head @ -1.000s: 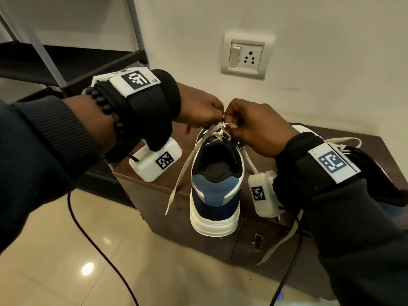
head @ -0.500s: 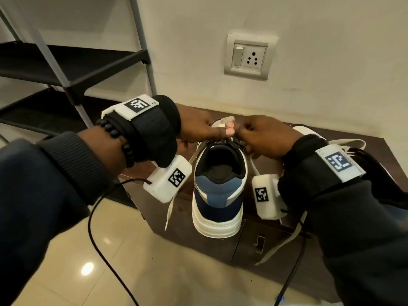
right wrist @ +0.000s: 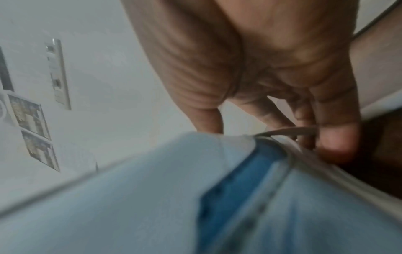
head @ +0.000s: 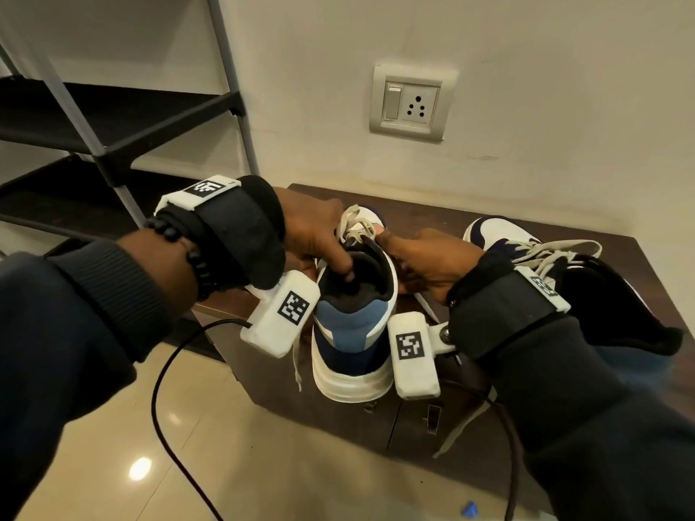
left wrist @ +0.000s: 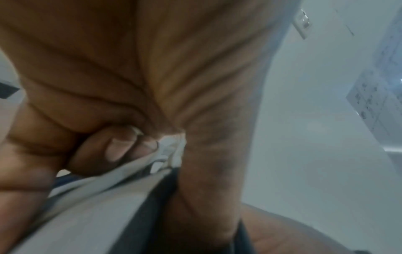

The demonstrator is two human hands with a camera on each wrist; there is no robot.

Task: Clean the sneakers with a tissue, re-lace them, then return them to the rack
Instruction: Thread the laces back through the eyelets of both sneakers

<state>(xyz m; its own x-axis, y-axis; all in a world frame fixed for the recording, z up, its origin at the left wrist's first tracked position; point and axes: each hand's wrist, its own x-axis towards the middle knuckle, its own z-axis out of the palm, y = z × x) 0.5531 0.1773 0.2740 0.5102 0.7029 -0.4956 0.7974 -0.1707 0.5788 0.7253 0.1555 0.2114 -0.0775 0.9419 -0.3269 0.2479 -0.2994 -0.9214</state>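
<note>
Near sneaker (head: 351,329), white and blue, stands heel toward the camera at the front edge of a dark wooden cabinet (head: 635,257), heel overhanging slightly. Left hand (head: 316,235) grips its collar on the left side, thumb hooked inside the opening, fingers curled round the outside; left wrist view shows curled fingers against white upper and a bit of lace (head: 355,223). Right hand (head: 428,265) is against the shoe's right side, fingers bent, pinching a lace strand by the collar. Second sneaker (head: 500,238) sits to the right on the same cabinet, laces loose. Dark metal rack (head: 113,118) stands left, against the wall. Wall socket (head: 411,103) above.
</note>
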